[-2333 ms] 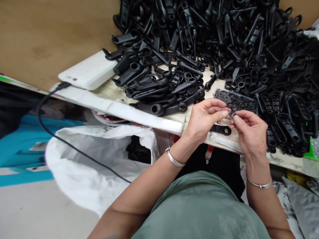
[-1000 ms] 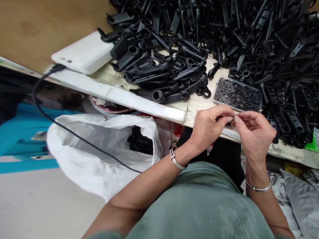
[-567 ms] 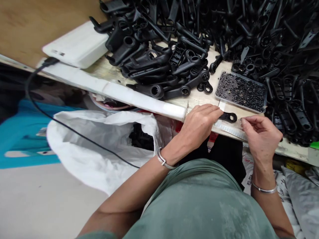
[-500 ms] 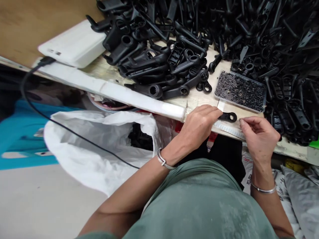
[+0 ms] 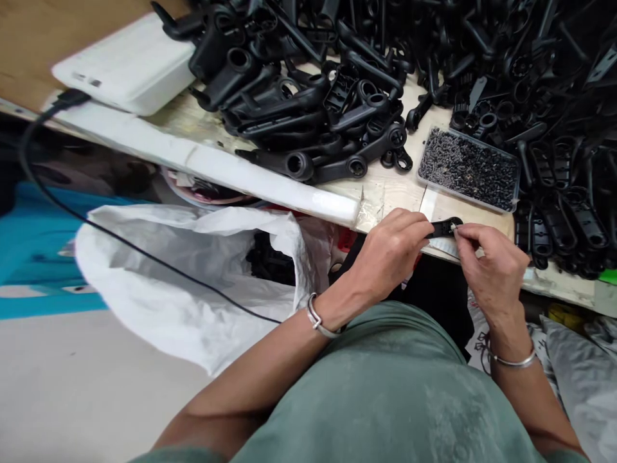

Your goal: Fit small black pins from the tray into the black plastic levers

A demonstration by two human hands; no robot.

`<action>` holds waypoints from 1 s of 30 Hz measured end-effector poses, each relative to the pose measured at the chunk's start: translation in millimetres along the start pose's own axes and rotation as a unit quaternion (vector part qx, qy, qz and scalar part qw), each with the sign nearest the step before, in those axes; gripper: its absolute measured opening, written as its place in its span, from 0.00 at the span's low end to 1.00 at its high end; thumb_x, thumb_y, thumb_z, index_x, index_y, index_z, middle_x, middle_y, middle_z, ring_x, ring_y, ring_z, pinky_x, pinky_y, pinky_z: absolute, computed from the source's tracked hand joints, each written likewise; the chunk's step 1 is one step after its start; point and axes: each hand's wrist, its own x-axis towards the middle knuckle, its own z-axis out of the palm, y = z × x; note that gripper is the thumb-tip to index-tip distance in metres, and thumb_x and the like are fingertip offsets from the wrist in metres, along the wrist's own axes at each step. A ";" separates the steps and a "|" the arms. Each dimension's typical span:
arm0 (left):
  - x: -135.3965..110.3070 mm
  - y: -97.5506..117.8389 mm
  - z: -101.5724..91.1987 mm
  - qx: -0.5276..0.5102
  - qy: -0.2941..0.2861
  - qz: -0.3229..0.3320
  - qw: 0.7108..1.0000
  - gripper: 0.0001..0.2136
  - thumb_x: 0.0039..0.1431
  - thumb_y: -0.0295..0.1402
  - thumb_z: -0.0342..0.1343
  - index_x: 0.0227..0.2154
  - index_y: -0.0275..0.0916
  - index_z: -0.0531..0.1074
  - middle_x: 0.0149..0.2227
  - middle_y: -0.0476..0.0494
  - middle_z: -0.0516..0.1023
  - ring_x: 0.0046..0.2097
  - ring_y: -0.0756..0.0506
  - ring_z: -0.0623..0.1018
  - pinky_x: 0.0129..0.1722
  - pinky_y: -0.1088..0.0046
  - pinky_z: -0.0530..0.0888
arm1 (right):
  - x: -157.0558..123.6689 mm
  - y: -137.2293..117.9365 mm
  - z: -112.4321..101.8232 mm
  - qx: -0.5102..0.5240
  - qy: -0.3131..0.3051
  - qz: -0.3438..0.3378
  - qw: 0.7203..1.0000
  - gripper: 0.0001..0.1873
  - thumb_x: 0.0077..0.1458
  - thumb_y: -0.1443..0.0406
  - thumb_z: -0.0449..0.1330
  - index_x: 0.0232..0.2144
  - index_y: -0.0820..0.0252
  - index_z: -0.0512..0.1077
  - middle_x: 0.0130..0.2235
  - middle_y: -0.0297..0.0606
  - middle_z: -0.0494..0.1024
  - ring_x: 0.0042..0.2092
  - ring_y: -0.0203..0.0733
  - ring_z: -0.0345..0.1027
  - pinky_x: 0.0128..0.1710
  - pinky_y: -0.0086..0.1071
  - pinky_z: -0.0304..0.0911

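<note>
My left hand is closed on one end of a black plastic part, a flat arm with a ring at its far end. That part is held at the front edge of the wooden table. At the ring, the thumb and fingers of my right hand are pinched together; whatever small thing they hold is too small to make out. Just beyond my hands lies a clear plastic box filled with tiny dark pieces that look like screws.
Heaps of black plastic parts cover the back and right of the table. A white box-shaped device with a black cable sits at the left. Below the edge hangs an open white sack with black parts inside.
My right hand has moved left, from beside the black plastic part to its ring. My left hand still grips the other end. The whole view has shifted slightly.
</note>
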 end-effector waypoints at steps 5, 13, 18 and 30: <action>-1.6 0.5 1.1 -0.003 0.016 0.004 1.000 0.04 0.64 0.24 0.55 0.35 0.36 0.73 0.36 0.45 0.80 0.39 0.48 0.76 0.40 0.73 0.74 | 1.0 -3.1 -1.5 -0.061 -0.063 -0.041 0.995 0.09 0.64 0.71 0.53 0.33 0.56 0.71 0.36 0.39 0.81 0.38 0.41 0.74 0.42 0.35 0.68; -4.8 1.1 7.8 -0.003 0.006 -0.012 1.000 0.09 0.66 0.23 0.49 0.38 0.37 0.74 0.39 0.45 0.79 0.41 0.48 0.77 0.41 0.73 0.76 | 9.2 -17.3 -7.1 -0.156 -0.147 -0.048 0.975 0.11 0.62 0.72 0.53 0.30 0.59 0.72 0.30 0.40 0.78 0.33 0.43 0.72 0.33 0.34 0.62; -5.0 1.7 7.5 -0.002 -0.035 0.003 0.999 0.12 0.67 0.22 0.46 0.44 0.35 0.74 0.44 0.41 0.79 0.42 0.47 0.76 0.44 0.71 0.76 | 18.6 0.4 -14.5 -0.057 -0.159 -0.025 0.985 0.07 0.61 0.69 0.57 0.39 0.57 0.75 0.35 0.36 0.82 0.35 0.41 0.77 0.37 0.32 0.67; -6.4 3.2 8.6 0.016 -0.076 0.000 0.997 0.16 0.68 0.21 0.41 0.46 0.36 0.74 0.51 0.38 0.76 0.45 0.45 0.73 0.47 0.66 0.74 | 24.5 -2.3 -11.0 -0.107 -0.170 -0.015 0.979 0.06 0.59 0.71 0.55 0.35 0.56 0.70 0.29 0.35 0.78 0.31 0.41 0.73 0.31 0.32 0.61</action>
